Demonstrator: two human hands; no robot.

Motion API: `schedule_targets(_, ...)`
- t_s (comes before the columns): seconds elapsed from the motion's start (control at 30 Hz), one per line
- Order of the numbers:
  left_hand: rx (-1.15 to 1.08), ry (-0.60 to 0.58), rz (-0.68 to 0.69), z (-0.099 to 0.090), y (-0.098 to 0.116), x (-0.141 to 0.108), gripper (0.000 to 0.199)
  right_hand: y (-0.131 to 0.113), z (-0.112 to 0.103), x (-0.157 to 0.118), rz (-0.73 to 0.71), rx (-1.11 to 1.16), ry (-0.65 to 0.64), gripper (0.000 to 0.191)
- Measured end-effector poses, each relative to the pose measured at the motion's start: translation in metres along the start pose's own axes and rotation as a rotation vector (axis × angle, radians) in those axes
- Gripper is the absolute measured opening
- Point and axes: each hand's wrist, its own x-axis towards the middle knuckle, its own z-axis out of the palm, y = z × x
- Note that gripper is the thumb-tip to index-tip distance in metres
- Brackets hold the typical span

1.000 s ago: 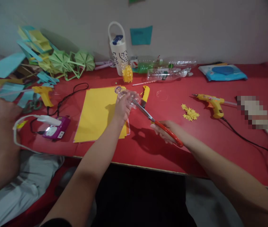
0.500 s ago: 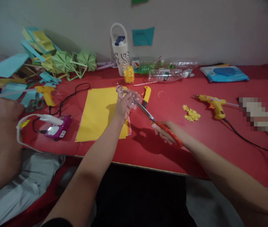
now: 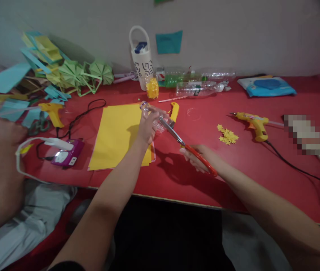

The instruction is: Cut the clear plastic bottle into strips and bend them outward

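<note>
My left hand is closed round a clear piece of plastic bottle, its neck pointing up and to the left. In my right hand are scissors with red handles. Their blades reach up-left to the plastic; whether they are parted is hard to see. Beneath my left hand lies a stack of yellow paper. A yellow box cutter rests just behind the bottle piece, and a clear plastic ring lies to its right.
On the red table are yellow paper stars, a yellow glue gun with a cord, and wet wipes. Plastic bottles and a white tumbler stand or lie behind. At left, a co-worker's hand is near another glue gun.
The whole view has shifted slightly. Both hands keep their holds on the bottle piece and the scissors, with hardly any movement against each other.
</note>
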Motion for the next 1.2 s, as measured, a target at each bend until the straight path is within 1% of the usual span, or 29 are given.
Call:
schedule_targets(0.13, 0.003, 0.033, -0.013, 0.001, 0.001, -0.001, 0.023, 0.005, 0.000, 0.002, 0.010, -0.034, 0.008, 0.053)
schedule_targets(0.33, -0.041, 0.009, -0.023, 0.000, 0.001, -0.001, 0.026, 0.012, 0.000, 0.004, -0.003, -0.037, 0.003, 0.053)
schedule_targets(0.43, -0.041, 0.017, -0.036, -0.001, 0.001, 0.000, 0.027, 0.009, 0.000, 0.004, 0.004, -0.037, 0.002, 0.053)
schedule_targets(0.57, -0.020, 0.027, -0.008, -0.001, 0.001, 0.000, 0.024, 0.002, 0.001, 0.001, 0.019, 0.012, -0.011, 0.054)
schedule_targets(0.67, 0.004, 0.001, 0.009, -0.001, -0.001, 0.000, 0.022, -0.004, 0.000, -0.002, 0.000, 0.046, -0.035, 0.057)
schedule_targets(0.83, 0.015, -0.046, 0.015, -0.001, -0.007, 0.001, 0.025, -0.008, -0.002, -0.005, -0.038, 0.013, -0.037, 0.060)
schedule_targets(0.97, 0.010, -0.055, 0.018, -0.001, -0.008, 0.002, 0.025, -0.007, -0.001, -0.004, -0.010, 0.014, -0.014, 0.059)
schedule_targets(1.07, -0.005, -0.034, 0.010, -0.001, -0.008, 0.002, 0.026, -0.003, -0.001, -0.002, 0.006, 0.009, 0.011, 0.059)
schedule_targets(1.2, -0.011, -0.032, 0.011, 0.000, -0.007, 0.002, 0.026, 0.001, -0.001, 0.000, 0.005, -0.007, 0.006, 0.056)
